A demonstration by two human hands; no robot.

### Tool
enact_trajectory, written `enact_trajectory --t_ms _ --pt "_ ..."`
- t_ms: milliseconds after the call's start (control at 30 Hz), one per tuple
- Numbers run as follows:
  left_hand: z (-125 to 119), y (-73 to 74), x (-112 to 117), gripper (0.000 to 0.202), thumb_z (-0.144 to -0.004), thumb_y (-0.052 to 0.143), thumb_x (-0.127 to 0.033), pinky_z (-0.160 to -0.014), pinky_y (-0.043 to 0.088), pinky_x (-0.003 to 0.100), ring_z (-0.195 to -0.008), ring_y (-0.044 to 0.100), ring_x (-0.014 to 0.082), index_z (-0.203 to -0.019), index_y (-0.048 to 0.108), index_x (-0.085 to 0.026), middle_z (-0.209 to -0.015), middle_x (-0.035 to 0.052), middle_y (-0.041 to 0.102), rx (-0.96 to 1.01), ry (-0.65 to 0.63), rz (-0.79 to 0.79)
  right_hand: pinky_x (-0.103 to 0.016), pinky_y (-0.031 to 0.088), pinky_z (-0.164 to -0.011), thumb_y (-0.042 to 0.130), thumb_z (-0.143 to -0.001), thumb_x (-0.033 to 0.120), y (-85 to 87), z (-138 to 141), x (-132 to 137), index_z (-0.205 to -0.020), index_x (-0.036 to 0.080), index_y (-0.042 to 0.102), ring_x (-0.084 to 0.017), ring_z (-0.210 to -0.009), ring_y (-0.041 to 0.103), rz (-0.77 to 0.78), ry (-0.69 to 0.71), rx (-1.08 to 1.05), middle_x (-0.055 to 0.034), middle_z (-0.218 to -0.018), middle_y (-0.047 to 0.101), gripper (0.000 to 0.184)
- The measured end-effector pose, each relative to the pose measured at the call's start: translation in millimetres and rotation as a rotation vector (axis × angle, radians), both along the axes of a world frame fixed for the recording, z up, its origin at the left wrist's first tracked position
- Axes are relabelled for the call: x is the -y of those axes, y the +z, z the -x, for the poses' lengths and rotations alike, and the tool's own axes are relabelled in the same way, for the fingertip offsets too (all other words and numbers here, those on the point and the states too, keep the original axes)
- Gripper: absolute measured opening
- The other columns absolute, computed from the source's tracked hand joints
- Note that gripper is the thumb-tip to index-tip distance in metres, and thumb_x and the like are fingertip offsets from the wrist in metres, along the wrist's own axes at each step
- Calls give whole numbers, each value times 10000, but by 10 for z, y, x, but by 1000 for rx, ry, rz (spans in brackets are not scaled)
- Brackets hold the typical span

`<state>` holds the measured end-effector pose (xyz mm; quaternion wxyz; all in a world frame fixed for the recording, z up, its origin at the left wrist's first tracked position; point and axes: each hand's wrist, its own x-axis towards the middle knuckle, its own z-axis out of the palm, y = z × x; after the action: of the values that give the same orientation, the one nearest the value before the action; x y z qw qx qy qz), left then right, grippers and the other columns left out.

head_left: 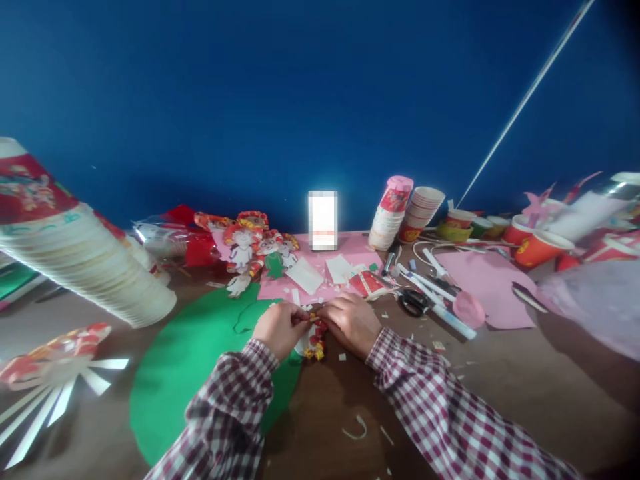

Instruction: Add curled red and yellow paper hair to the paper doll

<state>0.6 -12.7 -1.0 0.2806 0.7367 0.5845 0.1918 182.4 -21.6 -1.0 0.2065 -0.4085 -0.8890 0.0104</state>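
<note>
So both hands are down at the front of the work area, and the little red-and-yellow paper piece (315, 348) is right between them, hanging on the near side of the fingertips. The left hand (283, 330) is pinched tight at its upper end, and the right hand (353, 323) is curled in against its right side, gripping it too, though I can't make out each finger. Both arms are in checked sleeves (225, 400).

Closest on the brown tabletop (320, 413) there's a curled white strip (356, 430) plus a bunch of tiny paper scraps. The left wrist sits over a big green paper disc (200, 360), and out left there's a leaning cup stack (100, 267).

Just past the right hand are black-handled scissors (414, 302) among some pens. Beyond the fingers, a pink sheet (270, 288) is messy with offcuts, with a pile of cutout figures (243, 247) at its left. Further back are two more paper cup stacks (387, 220), a glowing pixelated rectangle (323, 220), then a plain blue wall (320, 100) with a pale slanted line (525, 100) on the right.
</note>
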Motion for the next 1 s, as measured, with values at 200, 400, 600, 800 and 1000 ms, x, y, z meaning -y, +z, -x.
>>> enact_trajectory --t_ms 200,400,600,800,1000 --pt "2 -26 -3 185 -673 549 -327 -502 322 213 -569 505 119 -704 649 -174 -632 14 605 -1 -6 -2 -276 343 -745 447 -860 258 29 8 9 -878 189 612 -152 -816 485 -6 -27 11 -37 -813 603 179" --pt "2 -29 1 193 -673 553 -329 -514 332 213 -588 514 121 -723 648 -169 -654 16 613 5 -2 13 -269 339 -752 449 -859 261 24 7 11 -876 183 612 -145 -829 484 -11 -15 14 -38 -802 601 181" --pt "-11 -11 2 191 -681 546 -328 -514 335 218 -577 515 121 -720 646 -170 -643 16 609 -20 -8 -5 -277 344 -747 450 -857 265 22 5 11 -872 184 613 -155 -820 485 -14 -18 19 -41 -791 599 183" --pt "-3 -10 0 193 -687 541 -327 -523 339 224 -587 519 127 -723 650 -171 -653 21 613 -30 -25 -24 -278 342 -747 444 -860 268 13 1 11 -874 181 610 -155 -824 480 -17 -22 19 -44 -802 594 188" --pt "3 -21 -2 174 -690 542 -310 -536 341 222 -602 519 124 -717 652 -179 -667 21 614 -27 -18 -38 -283 340 -737 439 -861 269 28 9 6 -868 174 615 -160 -809 476 -13 -16 18 -47 -788 591 200"
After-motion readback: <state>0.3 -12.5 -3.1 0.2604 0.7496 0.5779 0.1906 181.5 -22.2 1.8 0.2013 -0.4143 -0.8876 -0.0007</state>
